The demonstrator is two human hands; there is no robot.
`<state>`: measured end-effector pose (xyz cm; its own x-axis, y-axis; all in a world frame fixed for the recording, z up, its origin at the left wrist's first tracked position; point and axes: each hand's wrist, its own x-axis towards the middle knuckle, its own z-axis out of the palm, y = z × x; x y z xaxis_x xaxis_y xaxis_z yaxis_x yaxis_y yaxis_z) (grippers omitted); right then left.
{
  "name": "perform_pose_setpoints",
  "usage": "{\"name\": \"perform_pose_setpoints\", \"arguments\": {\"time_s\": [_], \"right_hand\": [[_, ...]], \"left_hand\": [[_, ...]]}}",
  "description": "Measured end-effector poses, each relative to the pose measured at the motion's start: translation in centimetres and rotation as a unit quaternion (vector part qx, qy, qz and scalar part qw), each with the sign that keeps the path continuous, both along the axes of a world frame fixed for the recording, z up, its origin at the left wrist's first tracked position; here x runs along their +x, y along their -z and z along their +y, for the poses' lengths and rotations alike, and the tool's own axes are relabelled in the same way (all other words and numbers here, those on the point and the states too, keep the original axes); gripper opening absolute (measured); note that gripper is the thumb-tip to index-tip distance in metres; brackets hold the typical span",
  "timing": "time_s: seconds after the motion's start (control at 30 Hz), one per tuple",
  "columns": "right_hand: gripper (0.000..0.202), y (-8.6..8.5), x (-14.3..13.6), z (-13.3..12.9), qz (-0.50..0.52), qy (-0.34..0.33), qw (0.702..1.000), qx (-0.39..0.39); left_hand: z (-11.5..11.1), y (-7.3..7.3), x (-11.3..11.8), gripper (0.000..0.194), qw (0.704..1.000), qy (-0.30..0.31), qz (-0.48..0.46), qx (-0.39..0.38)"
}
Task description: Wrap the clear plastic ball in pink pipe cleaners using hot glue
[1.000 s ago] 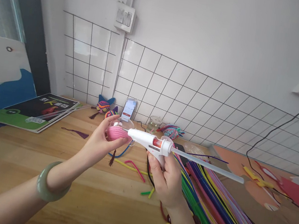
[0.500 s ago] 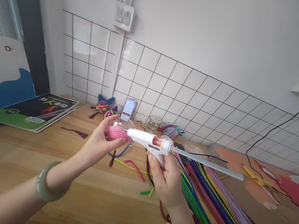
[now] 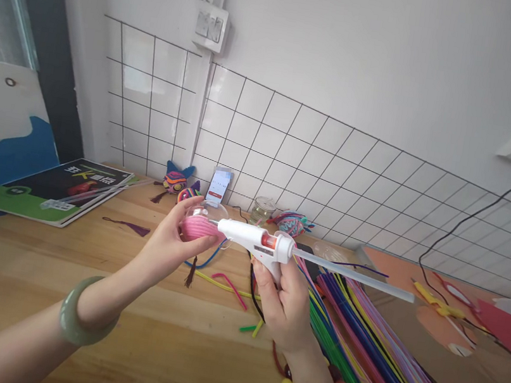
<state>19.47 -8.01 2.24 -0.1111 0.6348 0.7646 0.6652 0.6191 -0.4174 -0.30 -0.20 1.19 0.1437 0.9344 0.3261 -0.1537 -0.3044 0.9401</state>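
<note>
Between the thumb and fingers of my left hand [image 3: 176, 231] is a clear plastic ball [image 3: 207, 210] whose lower part is wrapped in pink pipe cleaners [image 3: 197, 229]. My right hand [image 3: 284, 304] grips the handle of a white hot glue gun [image 3: 248, 238], and a long glue stick [image 3: 358, 276] sticks out of its back end. The gun's nozzle points left and meets the ball at the upper edge of the pink wrap. Whether glue is coming out is too small to tell. A dark tassel [image 3: 191, 273] hangs below the ball.
Bundled pipe cleaners [image 3: 381, 345] lie at right, with loose pieces [image 3: 233, 291] mid-table. Behind stand a phone [image 3: 218, 187], a glass jar [image 3: 263, 210] and decorated figures [image 3: 177, 178]. A book [image 3: 78, 184] and purple tassel [image 3: 130, 226] lie left; yellow-handled pliers [image 3: 436, 300] lie right.
Almost nothing differs. Both hands, the ball and the glue gun hold nearly the same position, and the view has shifted very slightly.
</note>
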Motion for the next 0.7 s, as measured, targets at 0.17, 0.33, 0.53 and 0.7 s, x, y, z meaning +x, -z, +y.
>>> {"name": "perform_pose_setpoints", "arguments": {"time_s": [0.17, 0.33, 0.53, 0.7], "right_hand": [[0.025, -0.05, 0.03, 0.06, 0.005, 0.002, 1.0, -0.007], [0.027, 0.04, 0.09, 0.22, 0.012, -0.005, 1.0, -0.015], [0.03, 0.01, 0.15, 0.12, 0.005, -0.002, 1.0, -0.009], [0.03, -0.03, 0.06, 0.05, 0.008, -0.003, 1.0, -0.011]], "left_hand": [[0.08, -0.05, 0.1, 0.082, 1.0, 0.007, -0.002, -0.012], [-0.07, -0.04, 0.14, 0.082, 1.0, 0.005, 0.0, -0.014], [-0.13, -0.11, 0.15, 0.082, 1.0, 0.001, 0.003, -0.015], [-0.04, -0.11, 0.19, 0.081, 1.0, 0.002, -0.001, -0.018]]}}
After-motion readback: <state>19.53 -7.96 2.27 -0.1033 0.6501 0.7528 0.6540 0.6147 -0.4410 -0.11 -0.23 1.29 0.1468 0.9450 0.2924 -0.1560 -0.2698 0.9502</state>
